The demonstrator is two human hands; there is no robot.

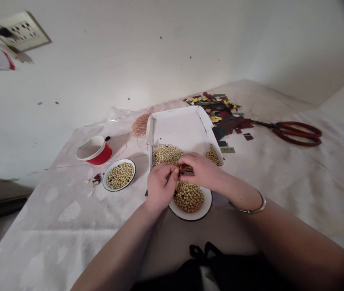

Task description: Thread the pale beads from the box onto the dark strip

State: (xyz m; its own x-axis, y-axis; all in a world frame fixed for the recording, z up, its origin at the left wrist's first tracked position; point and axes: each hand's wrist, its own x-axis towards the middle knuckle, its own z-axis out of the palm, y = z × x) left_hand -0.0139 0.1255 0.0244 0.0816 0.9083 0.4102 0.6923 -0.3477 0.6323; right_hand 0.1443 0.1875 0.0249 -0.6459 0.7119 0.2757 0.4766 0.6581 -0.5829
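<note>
My left hand (162,184) and my right hand (202,171) meet above a white dish (207,202) of small round beige beads or beans (188,198). Pinched at the fingertips of both is a small dark reddish-brown piece (182,171), partly covered by my fingers, so its exact kind does not show. Just behind the hands lies a shallow white box (176,125), with more of the beige grains (167,154) along its near side. A metal bangle (261,204) circles my right wrist.
Left of the box stand a smaller bowl (134,169) of grains and a red-and-white paper tub (103,155). Pinkish thread (141,124) lies behind. At the back right are colored scraps (214,105) and scissors (299,133). A wall (123,52) rises behind the table.
</note>
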